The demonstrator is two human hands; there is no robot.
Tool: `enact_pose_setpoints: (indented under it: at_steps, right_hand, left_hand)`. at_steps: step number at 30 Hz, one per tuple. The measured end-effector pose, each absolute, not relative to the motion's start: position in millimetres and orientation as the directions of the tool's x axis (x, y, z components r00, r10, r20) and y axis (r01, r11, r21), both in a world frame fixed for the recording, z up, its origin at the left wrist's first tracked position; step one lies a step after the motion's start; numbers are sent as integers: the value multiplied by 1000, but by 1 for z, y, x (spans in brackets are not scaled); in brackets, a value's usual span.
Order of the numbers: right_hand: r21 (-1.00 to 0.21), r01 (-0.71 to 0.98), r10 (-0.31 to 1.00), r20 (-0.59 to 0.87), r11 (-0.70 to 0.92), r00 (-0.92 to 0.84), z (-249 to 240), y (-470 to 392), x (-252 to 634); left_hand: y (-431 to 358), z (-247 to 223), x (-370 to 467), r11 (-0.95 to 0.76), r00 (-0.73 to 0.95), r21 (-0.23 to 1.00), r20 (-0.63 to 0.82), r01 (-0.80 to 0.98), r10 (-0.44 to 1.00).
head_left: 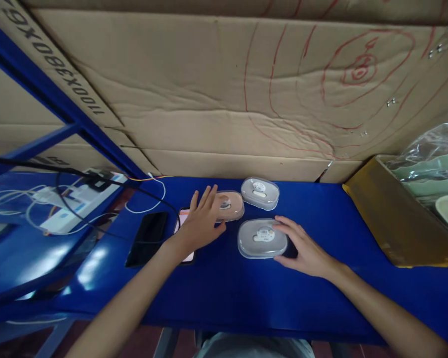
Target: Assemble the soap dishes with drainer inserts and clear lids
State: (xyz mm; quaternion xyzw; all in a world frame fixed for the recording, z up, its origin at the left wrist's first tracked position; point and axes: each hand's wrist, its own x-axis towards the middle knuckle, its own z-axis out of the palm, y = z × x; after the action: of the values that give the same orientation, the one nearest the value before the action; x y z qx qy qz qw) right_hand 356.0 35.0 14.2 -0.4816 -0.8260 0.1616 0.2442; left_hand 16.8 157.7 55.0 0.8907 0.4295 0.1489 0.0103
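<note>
Three oval lidded containers lie on the blue table (224,293). My left hand (203,221) rests with spread fingers at the left side of the pink container (234,206), partly covering it. Around the right end of the nearer grey container (252,243) are the thumb and fingers of my right hand (302,248), gripping its edge. Behind it sits another grey container (267,201), touched by neither hand. A white label shows on each lid.
A lit phone (188,257) and a dark phone (147,238) lie left, near cables and a white power strip (65,216). At right stands a cardboard box (388,219) of wrapped green items. Cardboard (190,99) forms the back wall.
</note>
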Motion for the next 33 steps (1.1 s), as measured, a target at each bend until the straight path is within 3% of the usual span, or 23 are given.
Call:
enact_pose_setpoints:
  at_steps: [6, 13, 16, 20, 23, 26, 29, 33]
  right_hand:
    - [-427, 791, 889, 337, 437, -310, 15, 53, 401]
    - [-254, 859, 818, 506, 444, -273, 26, 53, 409]
    - [-213, 820, 771, 522, 531, -364, 30, 41, 381]
    - [-153, 733, 720, 397, 663, -569, 31, 30, 350]
    - [-168, 679, 694, 284, 715, -661, 29, 27, 341]
    - [-171, 658, 679, 249, 733, -691, 28, 24, 338]
    - [-148, 656, 670, 245, 740, -701, 31, 21, 336]
    - [-150, 660, 675, 237, 736, -699, 38, 20, 333]
  left_hand:
    - [149, 47, 25, -596, 535, 270, 269, 756, 801]
    - [138, 53, 31, -457, 479, 703, 187, 544, 858]
    - [138, 56, 31, -347, 443, 801, 116, 488, 889]
    - [133, 57, 32, -293, 599, 879, 11, 375, 801]
    - [128, 55, 37, -345, 614, 868, 59, 358, 787]
    - [128, 49, 41, -456, 503, 693, 155, 558, 850]
    - [130, 42, 43, -452, 451, 552, 149, 701, 880]
    - [132, 38, 43, -453, 456, 541, 138, 709, 879]
